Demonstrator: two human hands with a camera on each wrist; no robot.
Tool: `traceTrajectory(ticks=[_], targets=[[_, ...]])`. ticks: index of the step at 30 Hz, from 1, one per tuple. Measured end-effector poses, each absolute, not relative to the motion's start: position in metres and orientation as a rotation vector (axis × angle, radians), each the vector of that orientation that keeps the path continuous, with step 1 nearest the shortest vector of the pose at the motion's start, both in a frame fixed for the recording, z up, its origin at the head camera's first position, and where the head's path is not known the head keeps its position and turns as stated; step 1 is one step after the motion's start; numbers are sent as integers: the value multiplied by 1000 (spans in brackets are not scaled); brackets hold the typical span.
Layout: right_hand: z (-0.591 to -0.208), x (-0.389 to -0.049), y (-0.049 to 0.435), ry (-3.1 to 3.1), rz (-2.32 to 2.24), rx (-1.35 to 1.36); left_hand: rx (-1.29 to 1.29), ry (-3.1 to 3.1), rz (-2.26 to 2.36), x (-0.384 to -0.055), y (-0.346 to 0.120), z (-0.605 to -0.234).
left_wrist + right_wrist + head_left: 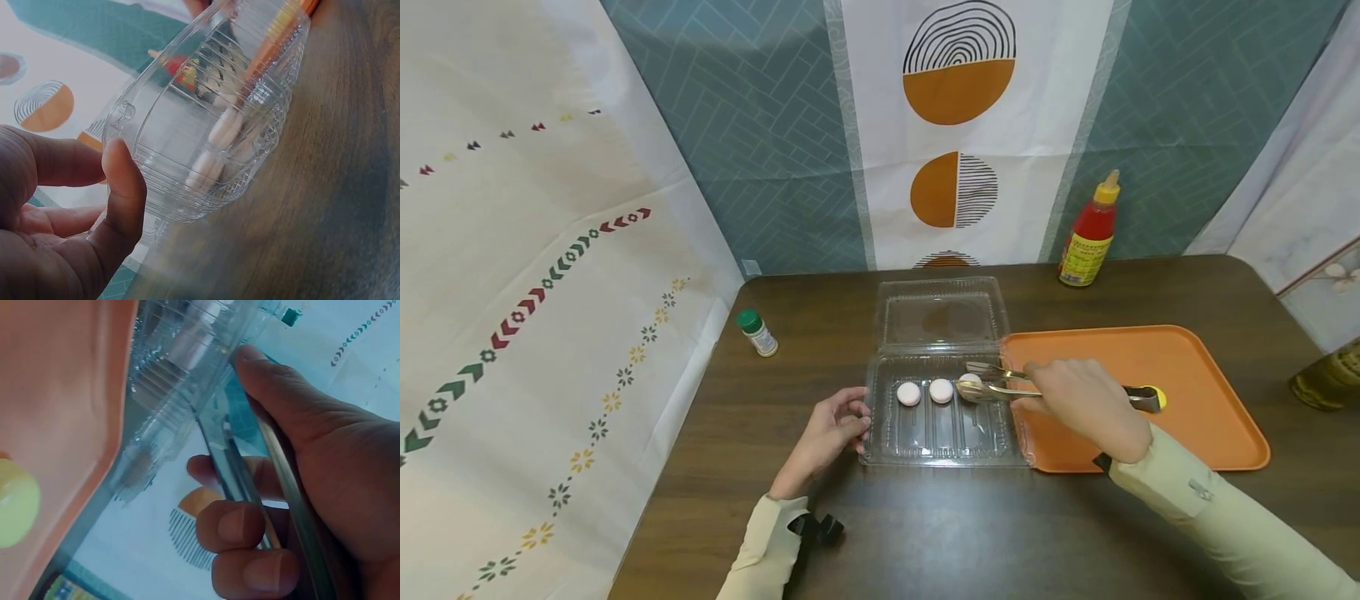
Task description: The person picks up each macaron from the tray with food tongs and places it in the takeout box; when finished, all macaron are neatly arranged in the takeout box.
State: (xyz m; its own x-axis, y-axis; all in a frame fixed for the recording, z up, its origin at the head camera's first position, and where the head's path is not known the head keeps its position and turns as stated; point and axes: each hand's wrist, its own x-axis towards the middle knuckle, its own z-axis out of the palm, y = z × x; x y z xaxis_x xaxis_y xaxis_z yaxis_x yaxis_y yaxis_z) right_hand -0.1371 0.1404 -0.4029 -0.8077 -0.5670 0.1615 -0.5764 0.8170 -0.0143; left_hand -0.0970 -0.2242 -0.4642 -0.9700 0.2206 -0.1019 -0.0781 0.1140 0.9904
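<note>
Right hand (1086,404): holding silver metal tongs (1011,392), long axis sideways
Rightmost round white piece (970,378): left of nearer right hand, at tongs' tips, mid-frame
Left hand (831,429): pinching clear plastic box (917,435)

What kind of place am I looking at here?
Probably an indoor dining or kitchen spot, though I can't be sure: a wooden table holds a sauce bottle and an open, clear plastic box.
</note>
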Motion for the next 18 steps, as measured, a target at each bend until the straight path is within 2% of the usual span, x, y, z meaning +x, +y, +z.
traceTrajectory(ticks=[18], targets=[[-394, -138, 131, -2962, 76, 856, 162, 2149, 1952, -97, -225, -465]])
